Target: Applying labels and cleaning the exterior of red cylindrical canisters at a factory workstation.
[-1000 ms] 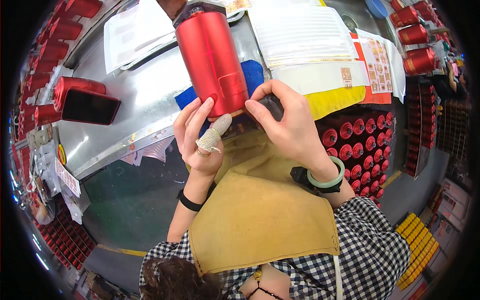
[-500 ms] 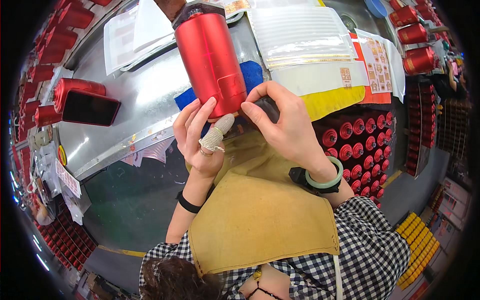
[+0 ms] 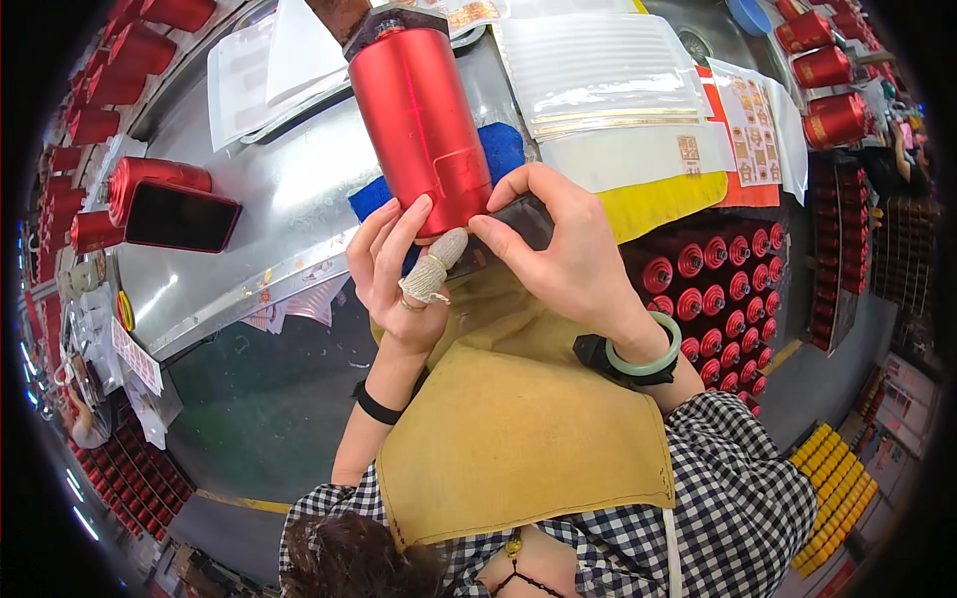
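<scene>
A glossy red metal cylinder (image 3: 411, 115) slants down toward me, its far end against a dark fitting (image 3: 397, 20). My left hand (image 3: 394, 274) grips the near end, with fingers on top and a thumb in a knitted finger cover (image 3: 439, 264) at the lower rim. On the right side of that rim, my right hand (image 3: 573, 239) is closed in a pinch between thumb and index finger. What the pinch holds, if anything, is too small to make out. A faint rounded outline shows on the cylinder above my fingers. Behind my right fingers sits a dark object (image 3: 528, 219).
A blue cloth (image 3: 501, 148) lies beneath the cylinder on the metal table (image 3: 299, 194). Clear striped sheets (image 3: 598, 70) and a yellow sheet (image 3: 668, 204) lie right. A phone (image 3: 181, 214) leans on red containers at left. Rows of red cylinders (image 3: 713, 299) stand lower right.
My right thumb and index fingertip have shifted slightly left along the cylinder's near rim, toward the covered left thumb. My left hand and the cylinder stay nearly in place.
</scene>
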A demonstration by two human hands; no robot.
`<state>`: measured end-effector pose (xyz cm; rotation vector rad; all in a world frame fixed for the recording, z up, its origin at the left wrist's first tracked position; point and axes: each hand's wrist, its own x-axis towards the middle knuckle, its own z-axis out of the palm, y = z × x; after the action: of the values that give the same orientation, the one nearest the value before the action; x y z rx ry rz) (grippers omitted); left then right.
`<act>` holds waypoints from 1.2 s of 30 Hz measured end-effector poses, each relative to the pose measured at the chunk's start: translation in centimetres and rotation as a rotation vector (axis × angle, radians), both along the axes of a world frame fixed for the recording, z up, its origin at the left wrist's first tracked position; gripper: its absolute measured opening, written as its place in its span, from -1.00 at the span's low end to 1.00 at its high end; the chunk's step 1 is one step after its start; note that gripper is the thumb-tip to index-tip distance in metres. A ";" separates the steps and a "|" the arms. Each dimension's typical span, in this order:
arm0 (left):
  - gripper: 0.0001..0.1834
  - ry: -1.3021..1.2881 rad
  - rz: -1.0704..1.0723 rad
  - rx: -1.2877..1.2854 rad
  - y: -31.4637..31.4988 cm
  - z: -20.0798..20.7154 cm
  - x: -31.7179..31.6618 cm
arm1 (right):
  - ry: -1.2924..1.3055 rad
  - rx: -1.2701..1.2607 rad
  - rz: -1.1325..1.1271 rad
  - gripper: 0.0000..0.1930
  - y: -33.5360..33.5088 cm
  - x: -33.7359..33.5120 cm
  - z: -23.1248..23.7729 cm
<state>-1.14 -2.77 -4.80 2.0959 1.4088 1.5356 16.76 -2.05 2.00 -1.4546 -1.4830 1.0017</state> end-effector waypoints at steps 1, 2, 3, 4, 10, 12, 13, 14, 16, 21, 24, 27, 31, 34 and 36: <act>-0.57 0.000 0.000 0.000 0.0 0.0 0.0 | 0.010 -0.012 -0.001 -0.78 -0.1 0.0 0.0; -0.57 0.000 0.003 -0.006 -0.1 -0.1 0.0 | 0.011 -0.013 -0.002 -0.78 -0.1 0.1 0.0; -0.56 0.000 0.010 -0.010 -0.1 -0.1 0.0 | 0.010 -0.032 -0.014 -0.79 -0.1 0.1 -0.1; -0.56 0.002 0.012 -0.010 -0.1 -0.2 -0.1 | 0.010 -0.052 -0.027 -0.79 -0.1 0.2 -0.2; -0.56 0.022 -0.003 -0.010 0.2 -0.5 -0.3 | 0.038 -0.070 -0.078 -0.79 0.6 1.2 0.9; -0.61 0.145 -0.036 0.091 0.7 -0.3 0.2 | 0.130 -0.089 -0.016 -0.77 0.2 1.4 3.2; -0.57 0.192 -0.047 0.081 1.1 0.1 0.3 | 0.197 -0.062 0.043 -0.76 0.3 1.5 4.6; -0.54 0.236 -0.057 0.075 0.8 0.7 0.0 | 0.092 0.074 0.195 -0.70 0.6 1.8 6.9; -0.45 -0.111 0.071 -0.300 -1.1 -3.9 -0.9 | 0.319 0.257 0.467 -0.58 1.4 1.1 10.0; -0.36 0.038 0.025 -0.165 -1.1 -1.2 -0.5 | 0.506 0.614 0.874 -0.27 4.1 1.4 12.2; -0.33 0.098 0.033 -0.117 -1.2 -0.6 0.0 | 0.518 0.955 0.632 -0.36 3.0 -0.1 12.9; -0.30 -0.003 0.037 -0.155 -1.7 -2.2 0.4 | 0.500 0.706 0.626 -0.31 2.2 0.6 14.2; -0.50 0.227 -0.159 -0.038 -1.3 3.4 0.1 | 0.210 0.726 0.711 -0.33 3.1 1.3 17.9; -0.45 0.178 -0.142 -0.058 -1.0 2.4 0.3 | 0.482 0.858 0.514 -0.32 2.5 -1.2 14.9; -0.38 0.143 -0.073 -0.089 -1.2 0.5 -0.5 | 0.481 0.814 0.588 -0.32 3.1 -0.5 13.9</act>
<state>-1.64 -3.94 -4.32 2.2155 1.4019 1.2944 16.24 1.02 15.90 -0.1818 -1.6775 0.8252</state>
